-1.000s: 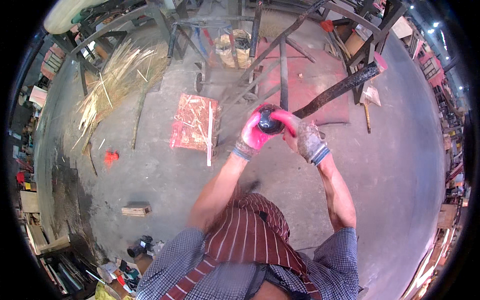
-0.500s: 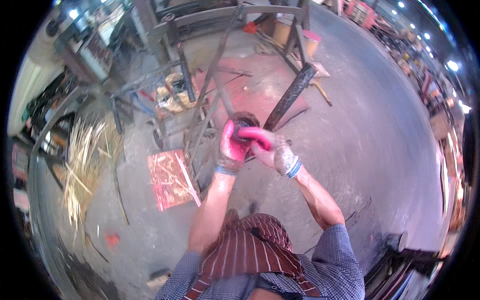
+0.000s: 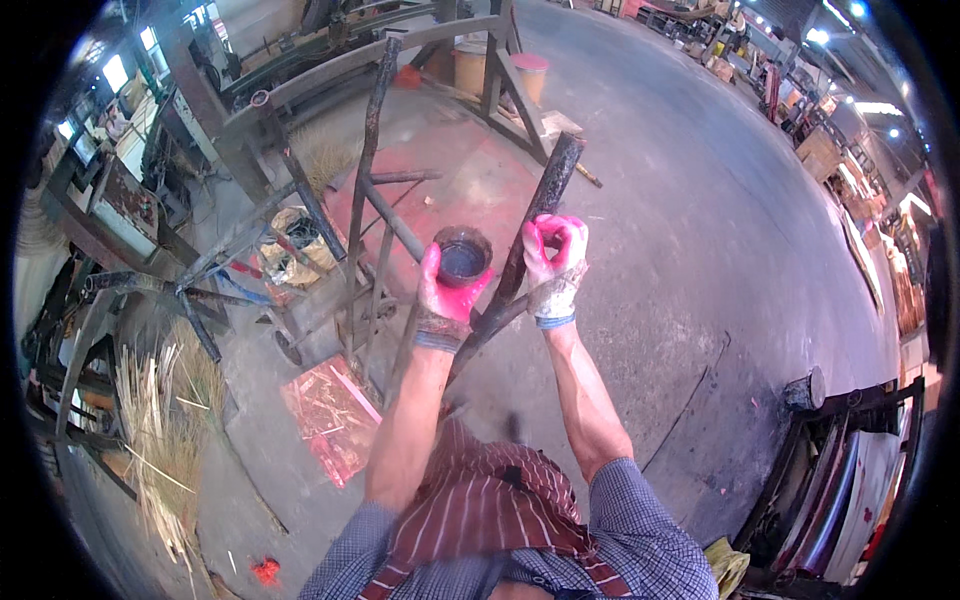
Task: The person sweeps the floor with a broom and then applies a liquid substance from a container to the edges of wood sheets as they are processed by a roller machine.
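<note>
In my left hand (image 3: 448,297), gloved in white with a bright pink palm, rests a small round cup (image 3: 463,256). Its rim is crusted brown, and its inside looks dark. My right hand (image 3: 555,255), in a matching stained glove, has its fingers curled into a pinch; what they hold, if anything, I cannot make out. That hand sits against or just in front of a thick black-coated post (image 3: 540,200), which slants up and away. The post belongs to a dark frame (image 3: 367,150) of bars standing before me.
A red-smeared board (image 3: 330,415) lies on the floor left of the frame, with a bundle of thin strips (image 3: 155,440) farther left. An open sack (image 3: 295,250) holds dark items. Drums (image 3: 528,78) stand at the back; a rack of sheets (image 3: 835,490) is at lower right.
My hands were together at the cup, the right reaching across it. Now the right hand has moved away to the right, beside the black post, and the cup shows fully in my left.
</note>
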Demonstrator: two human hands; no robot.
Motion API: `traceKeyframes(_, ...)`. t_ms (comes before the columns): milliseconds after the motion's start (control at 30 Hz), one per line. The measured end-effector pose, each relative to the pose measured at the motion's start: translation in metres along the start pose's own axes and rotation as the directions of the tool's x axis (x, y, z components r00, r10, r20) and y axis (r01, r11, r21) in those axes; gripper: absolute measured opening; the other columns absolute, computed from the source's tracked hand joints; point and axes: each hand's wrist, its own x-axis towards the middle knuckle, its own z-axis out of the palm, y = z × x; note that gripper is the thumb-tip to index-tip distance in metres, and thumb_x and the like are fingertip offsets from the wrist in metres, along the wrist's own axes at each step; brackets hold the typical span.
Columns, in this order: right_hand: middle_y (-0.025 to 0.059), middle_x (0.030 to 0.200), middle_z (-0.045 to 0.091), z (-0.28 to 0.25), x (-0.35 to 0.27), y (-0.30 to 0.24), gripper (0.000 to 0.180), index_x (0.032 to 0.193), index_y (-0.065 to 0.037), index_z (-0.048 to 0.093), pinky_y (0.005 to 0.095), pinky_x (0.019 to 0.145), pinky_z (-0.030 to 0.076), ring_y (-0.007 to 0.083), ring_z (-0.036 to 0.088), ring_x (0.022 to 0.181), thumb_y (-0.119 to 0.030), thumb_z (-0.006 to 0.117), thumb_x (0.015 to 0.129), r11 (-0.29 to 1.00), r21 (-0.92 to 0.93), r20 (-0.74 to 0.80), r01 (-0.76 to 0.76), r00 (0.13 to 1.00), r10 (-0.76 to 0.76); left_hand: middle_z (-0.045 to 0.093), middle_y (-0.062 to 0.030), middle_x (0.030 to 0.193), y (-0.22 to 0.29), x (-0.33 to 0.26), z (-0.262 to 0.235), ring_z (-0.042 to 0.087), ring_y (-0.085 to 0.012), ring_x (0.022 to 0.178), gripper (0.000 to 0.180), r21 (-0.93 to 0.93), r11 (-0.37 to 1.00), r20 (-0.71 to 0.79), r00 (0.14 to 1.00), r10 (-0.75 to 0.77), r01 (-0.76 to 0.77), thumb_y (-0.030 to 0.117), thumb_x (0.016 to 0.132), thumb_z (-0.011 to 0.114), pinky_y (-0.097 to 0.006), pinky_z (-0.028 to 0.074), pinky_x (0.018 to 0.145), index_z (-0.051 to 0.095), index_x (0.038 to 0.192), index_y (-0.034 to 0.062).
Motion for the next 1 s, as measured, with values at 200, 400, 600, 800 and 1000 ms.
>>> traceKeyframes(200,0.0069,0.089,0.061,-0.009,0.018,-0.032,0.016,0.091,-0.002,0.063,0.0265,0.066,0.047,0.013,0.057,0.075,-0.011,0.073,0.082,0.976,-0.003,0.174,-0.216,0.961,0.213,0.061,-0.0129,0.121,0.002,-0.002,-0.013,0.061,-0.0314,0.108,0.054,-0.01,0.997,0.019,0.997,-0.071,0.071,0.048,0.087,0.061,-0.057,0.052,0.086,0.054,0.126,0.0112)
traceKeyframes(400,0.0106,0.099,0.066,-0.015,0.022,-0.081,0.014,0.1,-0.004,0.066,0.037,0.085,0.05,0.0252,0.063,0.093,-0.003,0.062,0.087,0.97,0.026,0.523,0.24,0.824,-0.218,0.059,-0.0137,0.125,0.001,-0.016,-0.007,0.056,-0.0288,0.116,0.05,-0.112,0.993,0.242,0.97,-0.006,0.034,0.039,0.094,0.054,-0.048,0.048,0.097,0.051,0.129,0.0031)
traceKeyframes(600,0.01,0.104,0.068,0.011,-0.02,-0.079,0.024,0.112,-0.004,0.065,0.0326,0.087,0.051,0.0197,0.063,0.099,-0.005,0.051,0.092,0.973,0.126,0.684,-0.193,0.727,0.056,0.055,-0.0128,0.127,0.004,-0.019,-0.021,0.054,-0.0257,0.117,0.046,-0.076,0.968,0.21,0.946,0.249,-0.238,0.025,0.095,0.055,-0.047,0.047,0.098,0.043,0.135,0.007)
traceKeyframes(800,0.0083,0.104,0.068,0.025,-0.031,-0.084,0.028,0.115,-0.004,0.065,0.029,0.085,0.05,0.0145,0.063,0.096,-0.003,0.049,0.092,0.976,0.022,0.695,-0.218,0.705,0.142,0.056,-0.0103,0.126,0.006,-0.012,-0.049,0.055,-0.0244,0.116,0.041,-0.144,0.966,0.182,0.954,0.24,-0.216,0.023,0.096,0.054,-0.045,0.048,0.098,0.046,0.133,0.0066)
traceKeyframes(1000,0.0086,0.092,0.068,0.038,-0.033,-0.08,0.015,0.098,-0.006,0.068,0.0347,0.083,0.05,0.0221,0.064,0.09,-0.006,0.062,0.085,0.998,0.04,0.671,-0.043,0.742,0.005,0.059,-0.0103,0.121,0.014,-0.013,-0.053,0.057,-0.0229,0.111,0.037,-0.204,0.97,0.195,0.966,0.172,-0.131,0.028,0.098,0.049,-0.042,0.049,0.095,0.052,0.127,0.0035)
